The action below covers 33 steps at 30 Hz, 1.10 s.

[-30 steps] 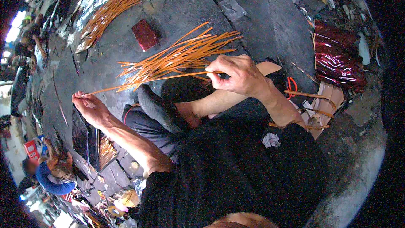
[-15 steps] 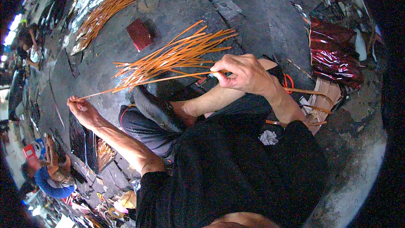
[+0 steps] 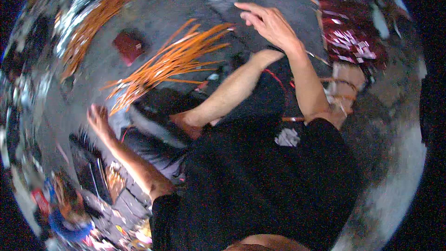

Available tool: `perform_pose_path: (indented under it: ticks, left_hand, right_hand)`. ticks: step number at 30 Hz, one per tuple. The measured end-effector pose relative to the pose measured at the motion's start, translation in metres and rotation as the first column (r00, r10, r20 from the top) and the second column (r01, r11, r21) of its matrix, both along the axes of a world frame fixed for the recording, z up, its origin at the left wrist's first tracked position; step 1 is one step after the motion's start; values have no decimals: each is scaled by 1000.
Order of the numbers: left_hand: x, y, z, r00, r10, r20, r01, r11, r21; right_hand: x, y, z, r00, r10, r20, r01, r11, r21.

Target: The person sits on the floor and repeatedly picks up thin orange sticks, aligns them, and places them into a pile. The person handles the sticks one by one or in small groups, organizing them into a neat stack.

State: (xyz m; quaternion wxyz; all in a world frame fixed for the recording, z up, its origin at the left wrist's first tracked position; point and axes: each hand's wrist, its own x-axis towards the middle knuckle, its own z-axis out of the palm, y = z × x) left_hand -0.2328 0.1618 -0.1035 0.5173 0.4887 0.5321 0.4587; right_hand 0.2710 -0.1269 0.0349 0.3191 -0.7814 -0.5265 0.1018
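Note:
A loose pile of thin orange-brown strips point(image 3: 172, 62) lies on the grey floor in front of my crossed legs. My right hand point(image 3: 272, 25) is raised beyond the pile's right end, with its fingers stretched out and nothing in them. Near the pile's lower left end is my left hand point(image 3: 98, 120); its fingers are smeared by motion, and no strip shows in it. A dark red block-like piece point(image 3: 127, 46) rests just past the pile.
A second bundle of orange strips point(image 3: 100, 21) lies far left. Shiny dark red sheets point(image 3: 350, 32) and pale cardboard point(image 3: 347, 73) are at the right. Crumpled whitish paper point(image 3: 287, 137) sits by my right side. At lower left another person point(image 3: 69, 204) sits near scattered scraps.
The single strip stretched between my hands is no longer held there. My right hand has moved up and opened; my left has shifted slightly right. The whole view has turned and blurred.

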Motion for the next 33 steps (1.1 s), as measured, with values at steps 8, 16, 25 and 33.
perform_pose_path:
  ticks: [8,16,25,33]
  left_hand:
    - [16,-29,1,987,-100,-122,106,993,47]
    - [107,-46,45,941,-328,-88,337,933,126]
    - [224,-154,126,720,-693,-36,694,719,41]
    - [266,-167,135,761,-569,312,582,811,59]
  right_hand:
    - [85,-198,-71,917,-254,309,368,839,-402]
    - [42,-274,-160,828,-104,551,348,866,-359]
    - [33,-124,-27,878,-126,-462,153,988,21]
    - [-55,1,17,729,408,-550,-357,912,203]
